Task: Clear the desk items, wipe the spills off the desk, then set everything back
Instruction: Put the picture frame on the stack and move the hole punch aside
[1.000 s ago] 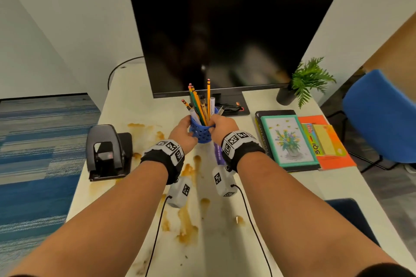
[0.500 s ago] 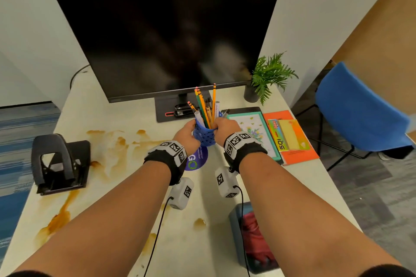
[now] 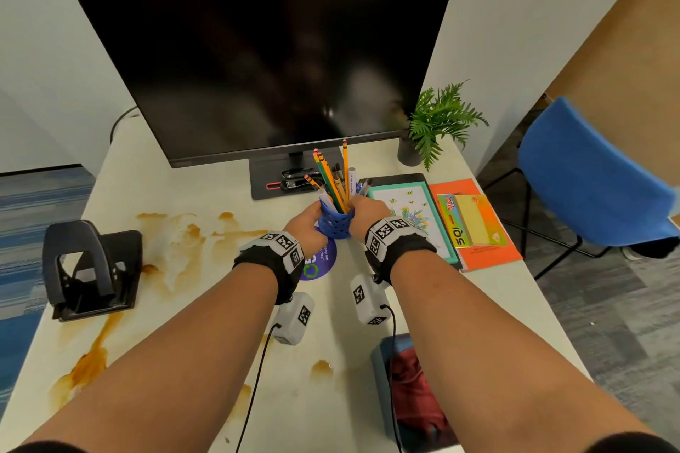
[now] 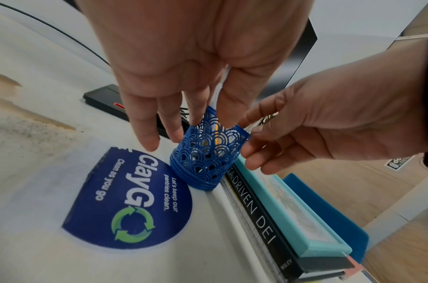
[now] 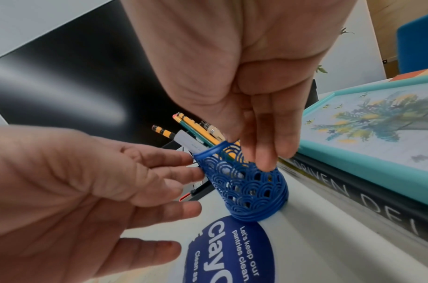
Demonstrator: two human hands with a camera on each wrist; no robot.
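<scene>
Pencil cup (image 3: 335, 224): blue lattice, stuffed with pencils (image 3: 333, 176), standing on desk (image 3: 191, 195).

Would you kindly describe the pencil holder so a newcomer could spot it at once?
Find the big black monitor; just in front of its stand, left of the stacked books, stands a small pencil cup between both hands. It alone is blue lattice plastic, bristling with yellow pencils.

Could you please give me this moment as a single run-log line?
left hand: fingers on blue pencil cup | right hand: fingers on cup | cup: on desk beside book stack | spills: unwiped
</scene>
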